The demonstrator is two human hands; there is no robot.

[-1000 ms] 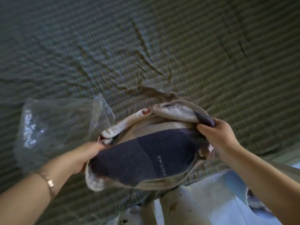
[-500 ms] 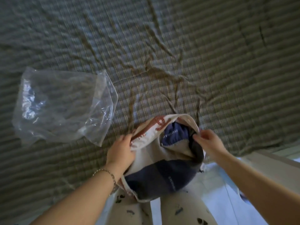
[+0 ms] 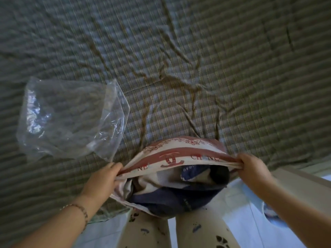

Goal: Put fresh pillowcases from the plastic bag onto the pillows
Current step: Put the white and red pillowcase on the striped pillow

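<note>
At bed's near edge, on green checked sheet [image 3: 223, 72]: cream pillowcase with red printed band [image 3: 179, 155], hem pinched and stretched wide by left hand [image 3: 104, 177] and right hand [image 3: 251, 167]. Navy-and-grey pillow [image 3: 177, 200] mostly inside, near end bare. Clear plastic bag [image 3: 71, 119] apart, leftward, seemingly emptied. Remaining, likely: final tug; other pillows unseen.

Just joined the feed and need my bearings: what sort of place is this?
Most likely a home bedroom: a checked bedsheet spreads wide, and the left hand and right hand hold a pillowcase open around a navy pillow at its edge.
</note>
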